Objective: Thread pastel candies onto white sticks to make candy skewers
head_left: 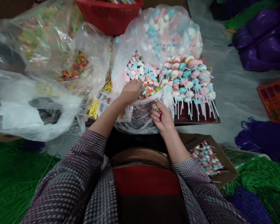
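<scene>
My left hand [132, 91] reaches palm down into the open bag, over pink, white and blue marshmallows [136, 70]. Its fingertips point down and are hidden, so what they touch does not show. Just right of it lie ring-shaped gummy candies [150, 92] in red, orange and green. My right hand [162, 115] is at the front edge of the clear plastic bag [140, 116], palm up with the fingers curled around small red and green gummy candies [157, 109]. Beside it, to the right, many marshmallow skewers [189, 77] are piled with their white sticks facing me.
A large bag of marshmallows [170, 31] and a red basin [109, 17] stand at the back. Bags of gummy candies [74, 67] and gold twist ties [92, 109] are at left. Below right, a cardboard box [226, 165] holds wrapped skewers. An orange crate [276, 99] stands far right.
</scene>
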The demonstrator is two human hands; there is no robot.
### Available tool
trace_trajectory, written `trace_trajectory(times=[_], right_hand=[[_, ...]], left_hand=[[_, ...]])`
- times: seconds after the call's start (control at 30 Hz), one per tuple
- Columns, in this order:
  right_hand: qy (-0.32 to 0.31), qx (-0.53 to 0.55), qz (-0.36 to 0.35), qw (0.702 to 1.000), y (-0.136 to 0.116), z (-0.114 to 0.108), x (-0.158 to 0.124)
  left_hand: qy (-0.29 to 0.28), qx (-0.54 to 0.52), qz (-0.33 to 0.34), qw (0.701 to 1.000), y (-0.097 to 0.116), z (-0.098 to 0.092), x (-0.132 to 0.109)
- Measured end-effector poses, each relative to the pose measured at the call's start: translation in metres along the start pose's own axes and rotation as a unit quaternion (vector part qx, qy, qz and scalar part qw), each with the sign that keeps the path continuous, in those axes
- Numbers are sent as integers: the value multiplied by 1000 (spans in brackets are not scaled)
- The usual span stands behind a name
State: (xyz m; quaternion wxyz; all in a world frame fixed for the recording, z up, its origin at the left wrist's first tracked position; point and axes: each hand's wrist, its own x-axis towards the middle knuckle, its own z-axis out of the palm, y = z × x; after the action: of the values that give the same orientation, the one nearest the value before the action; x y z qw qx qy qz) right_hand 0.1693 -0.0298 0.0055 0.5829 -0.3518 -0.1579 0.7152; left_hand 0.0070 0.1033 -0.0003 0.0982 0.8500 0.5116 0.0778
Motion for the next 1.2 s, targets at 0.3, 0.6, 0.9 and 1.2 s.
trace_trajectory(times=[0.3,0.6,0.9,1.2], right_hand=[[-6,3,-2,1000,1,-1,0],[0,-6,3,1000,1,0,1],[3,-10,-5,1000,1,3,0],[9,-7,-5,1000,3,3,-1]], left_hand=[[16,83,-45,995,-22,-39,-21],[-123,227,-72,963,-15,-87,-30],[46,56,-73,995,-30,-69,-14],[238,-54,-114,963,-46,-49,-66]])
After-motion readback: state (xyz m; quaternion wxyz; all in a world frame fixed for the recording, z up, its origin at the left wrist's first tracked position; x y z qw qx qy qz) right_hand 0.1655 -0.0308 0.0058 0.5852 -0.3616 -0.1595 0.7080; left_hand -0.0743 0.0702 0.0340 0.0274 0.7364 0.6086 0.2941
